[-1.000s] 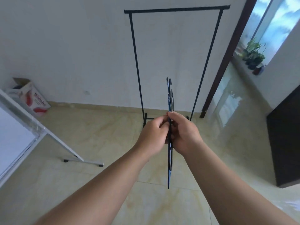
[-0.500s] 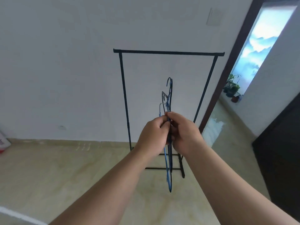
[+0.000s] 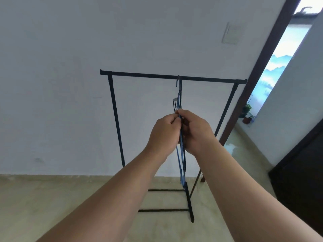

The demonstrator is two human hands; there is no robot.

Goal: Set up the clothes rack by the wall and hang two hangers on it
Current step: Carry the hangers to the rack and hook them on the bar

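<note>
Clothes rack (image 3: 113, 119) stands upright on tiled floor (image 3: 43, 206) right by white wall (image 3: 61, 67), top bar running left-right w/ slight downward slant to the right. Thin black metal tubes: two uprights, flat foot rails at the base. Left hand (image 3: 164, 133) is curled, thumb & fingertips pinching the hangers (image 3: 180, 154) from the left side. Hangers = thin blue wire/plastic, seen edge-on so they read as a narrow vertical strip; long axis runs up-down in view, hooks pointing up. Topmost hook sits at the top bar near its middle; can't tell if it's actually over the bar or just in front. A second, lower hook shows just above the thumbs. Right hand (image 3: 195, 131) is closed likewise, pinching the same bunch from the right, thumbs nearly touching. Far right: dark door frame (image 3: 265, 67), potted plant (image 3: 247, 114) beyond it, dark cabinet (image 3: 300, 172).

Vs 0.5 s ago: hangers have gone up, top hook then well below the bar, now level w/ it. Rack sits lower in view, camera tilted up more.
</note>
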